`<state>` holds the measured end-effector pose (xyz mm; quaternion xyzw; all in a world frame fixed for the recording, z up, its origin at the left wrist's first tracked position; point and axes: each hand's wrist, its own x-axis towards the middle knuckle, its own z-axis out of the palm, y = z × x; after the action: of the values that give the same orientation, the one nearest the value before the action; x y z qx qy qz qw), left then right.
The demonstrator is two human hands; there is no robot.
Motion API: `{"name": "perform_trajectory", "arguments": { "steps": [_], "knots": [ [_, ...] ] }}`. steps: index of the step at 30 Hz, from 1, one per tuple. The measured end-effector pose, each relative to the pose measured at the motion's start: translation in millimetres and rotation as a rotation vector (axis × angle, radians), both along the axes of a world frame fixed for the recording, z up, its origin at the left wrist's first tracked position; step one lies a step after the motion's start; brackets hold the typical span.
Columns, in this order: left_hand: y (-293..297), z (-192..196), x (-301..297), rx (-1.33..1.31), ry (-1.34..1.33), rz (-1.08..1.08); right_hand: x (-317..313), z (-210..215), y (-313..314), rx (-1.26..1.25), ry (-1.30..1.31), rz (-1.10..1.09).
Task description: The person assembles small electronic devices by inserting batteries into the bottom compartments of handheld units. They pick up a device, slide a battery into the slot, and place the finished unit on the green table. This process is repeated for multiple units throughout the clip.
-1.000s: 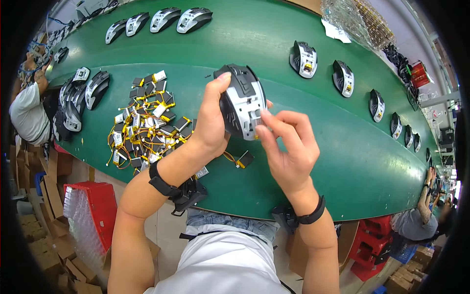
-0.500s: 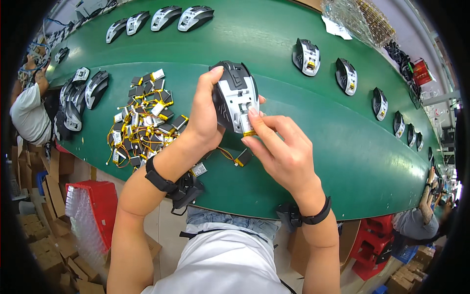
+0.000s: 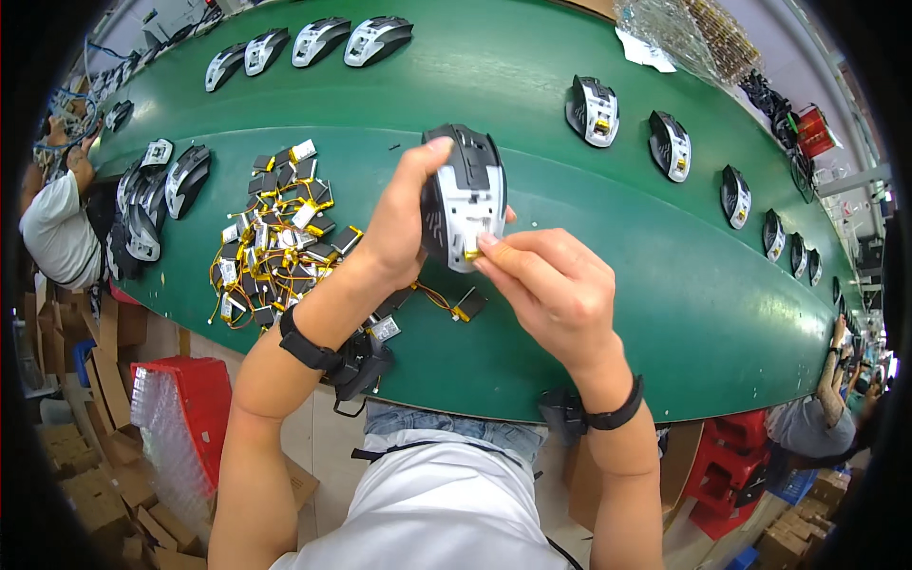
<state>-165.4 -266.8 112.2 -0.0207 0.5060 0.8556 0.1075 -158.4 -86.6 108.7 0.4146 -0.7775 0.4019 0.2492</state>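
Note:
A computer mouse (image 3: 465,171) in black and silver, its underside recess facing up, is held above the table. My left hand (image 3: 394,217) wraps round it from the left, thumb along its edge. My right hand (image 3: 560,290) is closed, thumb and fingertips at the mouse's lower end, on a small battery (image 3: 472,253) with a yellow end. That battery sits in or against the recess; the fingertips partly cover it. Left of my hands lies a pile of small wired batteries (image 3: 275,247). One loose battery (image 3: 469,304) rests below the mouse.
The green table (image 3: 608,351) spans the view. Several mice (image 3: 380,40) stand along its far side, with more mice (image 3: 671,145) in a row to the right. Stacked mice (image 3: 142,228) lie at the left. Bubble wrap (image 3: 670,33) is far right. Other people sit at both ends.
The mouse and my left hand have shifted slightly right and nearer to me. My right fingertips still press at its lower end, and the battery now shows less beyond the recess.

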Motion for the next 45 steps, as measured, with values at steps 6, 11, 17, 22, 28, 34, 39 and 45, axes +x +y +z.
{"name": "perform_trajectory", "arguments": {
  "steps": [6, 11, 17, 22, 28, 34, 39, 45],
  "knots": [
    [3.7, -11.2, -0.3, -0.043, -0.01, 0.009, -0.8, -4.0, -5.0, -0.068, -0.112, -0.099],
    [-4.1, -7.6, -0.8, 0.054, -0.069, 0.049, -2.3, 8.5, -4.2, 0.039, -0.042, -0.012],
    [4.3, -4.2, -1.3, 0.083, -0.067, 0.081, -3.0, 1.6, -6.0, -0.025, 0.054, -0.094],
    [7.3, -9.0, 6.0, 0.219, -0.063, 0.137, 2.3, -9.2, -20.4, -0.141, 0.158, -0.166],
    [2.8, -9.7, 3.1, 0.275, -0.144, 0.221, 6.9, -6.4, -22.5, 0.014, 0.186, -0.173],
    [-4.5, -8.4, -1.9, 0.307, -0.184, 0.231, 17.6, -12.3, -26.6, 0.2, 0.145, -0.19],
    [-7.8, -7.9, 1.4, 0.318, -0.223, 0.249, 20.0, -14.9, -32.2, 0.191, 0.178, -0.235],
    [-3.7, -8.8, -3.5, 0.336, -0.147, 0.196, 18.2, -10.7, -26.9, 0.145, 0.175, -0.177]
  ]
}}
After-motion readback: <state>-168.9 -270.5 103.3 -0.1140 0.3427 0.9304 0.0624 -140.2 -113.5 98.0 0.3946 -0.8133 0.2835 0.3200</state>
